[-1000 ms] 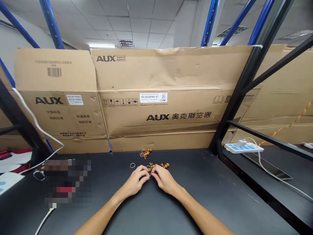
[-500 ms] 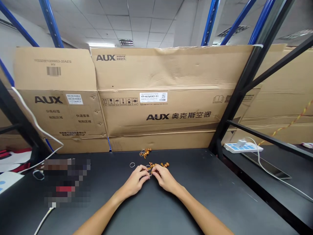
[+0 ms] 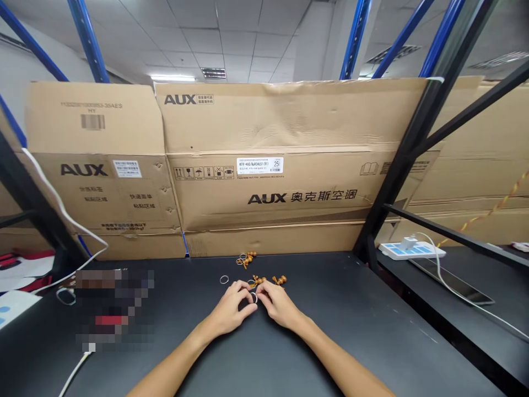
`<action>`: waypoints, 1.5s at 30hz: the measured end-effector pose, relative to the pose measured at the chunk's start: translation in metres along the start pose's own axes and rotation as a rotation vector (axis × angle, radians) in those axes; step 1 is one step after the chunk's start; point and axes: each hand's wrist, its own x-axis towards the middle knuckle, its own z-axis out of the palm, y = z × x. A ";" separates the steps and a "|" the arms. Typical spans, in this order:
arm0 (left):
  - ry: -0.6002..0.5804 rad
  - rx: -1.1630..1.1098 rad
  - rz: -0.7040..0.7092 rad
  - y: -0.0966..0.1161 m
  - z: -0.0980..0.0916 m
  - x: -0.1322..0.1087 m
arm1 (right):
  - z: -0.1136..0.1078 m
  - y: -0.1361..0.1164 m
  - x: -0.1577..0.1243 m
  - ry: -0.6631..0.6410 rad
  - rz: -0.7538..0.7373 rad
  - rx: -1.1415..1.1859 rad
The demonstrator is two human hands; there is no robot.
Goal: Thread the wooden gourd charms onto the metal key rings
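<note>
Over the middle of the black table, my right hand [image 3: 280, 303] pinches a small metal key ring [image 3: 254, 298] between thumb and fingertips. My left hand [image 3: 232, 309] is just left of that ring, with thumb and index finger parted around its near side; whether a fingertip touches it is hard to see. Right behind my hands are orange-brown gourd-shaped bead charms with cords [image 3: 259, 280], and another bead charm [image 3: 281, 280] is beside my right knuckles. My right fingers partly hide what hangs from the held ring.
Another ring with bead charms [image 3: 247, 259] lies near the cardboard wall [image 3: 268, 237]. A loose metal ring [image 3: 223, 279] is left of it. Blurred items and a white cable [image 3: 74, 372] occupy the table's left side. A black rack post [image 3: 397, 171] and power strip [image 3: 411, 249] stand right.
My left thumb has moved away from the index finger, opening the pinch, and the ring between my hands now shows more fully. My right hand stays almost in place.
</note>
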 end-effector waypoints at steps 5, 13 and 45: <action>0.017 0.033 0.000 -0.001 0.003 -0.002 | 0.002 -0.005 -0.001 -0.046 0.009 0.035; -0.012 0.074 0.073 -0.004 0.003 0.000 | 0.002 0.006 0.000 0.003 0.023 -0.059; 0.023 0.143 0.137 -0.007 0.002 0.000 | 0.001 0.007 0.001 0.031 0.049 -0.071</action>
